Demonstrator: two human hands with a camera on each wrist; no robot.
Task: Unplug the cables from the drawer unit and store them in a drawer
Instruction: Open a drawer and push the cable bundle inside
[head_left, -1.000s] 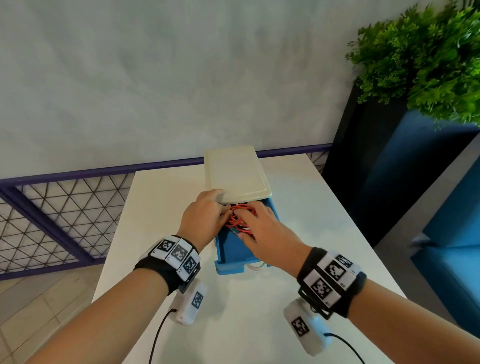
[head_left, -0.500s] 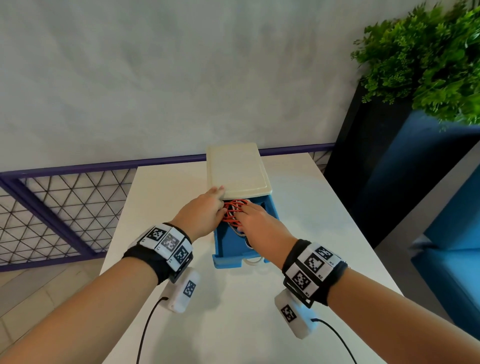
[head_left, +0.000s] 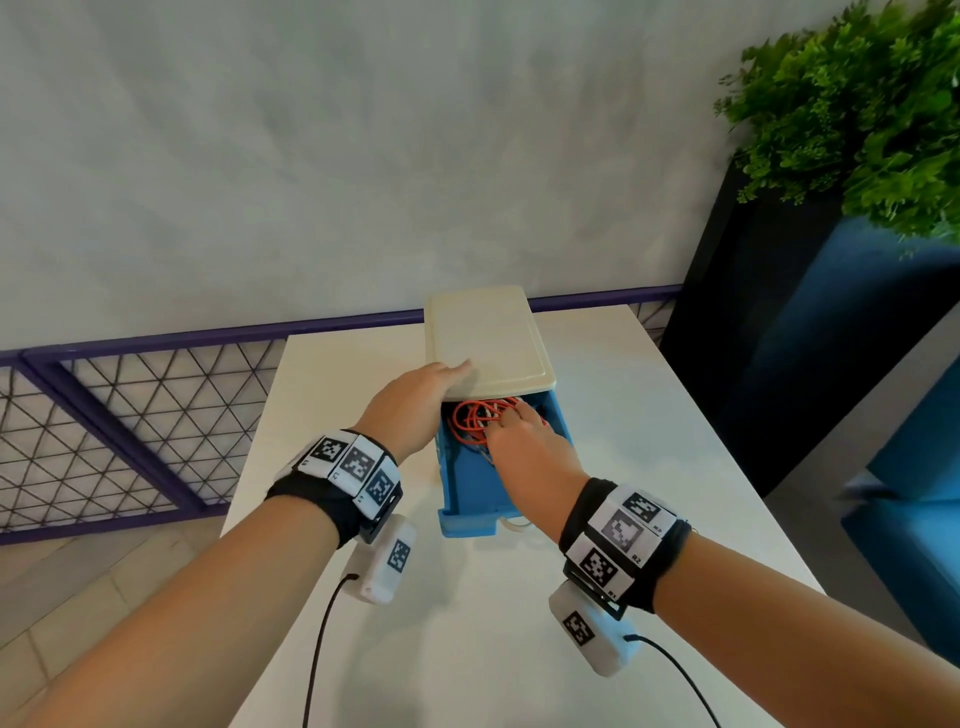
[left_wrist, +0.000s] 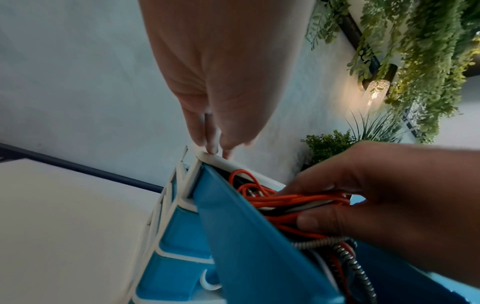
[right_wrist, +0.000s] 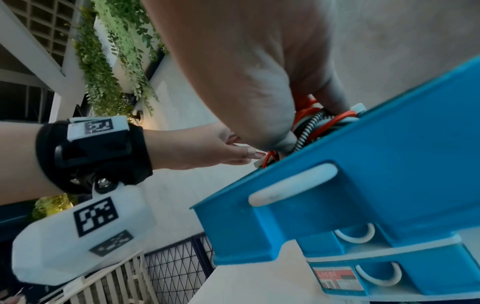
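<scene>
A drawer unit with a cream top (head_left: 488, 332) stands on the white table (head_left: 519, 623). Its blue top drawer (head_left: 467, 493) (right_wrist: 389, 164) is pulled out toward me. Orange cables (head_left: 470, 415) (left_wrist: 272, 199) lie coiled in the drawer's back part, with a black-and-white braided cable (left_wrist: 319, 243) among them. My right hand (head_left: 524, 447) (left_wrist: 389, 195) reaches into the drawer, fingers over the bundle and thumb under it. My left hand (head_left: 410, 405) (left_wrist: 215, 82) lies with straight fingers on the front left corner of the unit's top.
Two lower blue drawers (right_wrist: 376, 275) with white handles are pushed in. A purple mesh railing (head_left: 130, 415) runs behind and left of the table. A dark planter (head_left: 779, 338) with green plants (head_left: 857, 104) and a blue seat (head_left: 924, 519) stand to the right.
My left hand has left the cables and moved up onto the unit's top corner. My right hand has pushed the cable bundle deeper toward the back of the drawer.
</scene>
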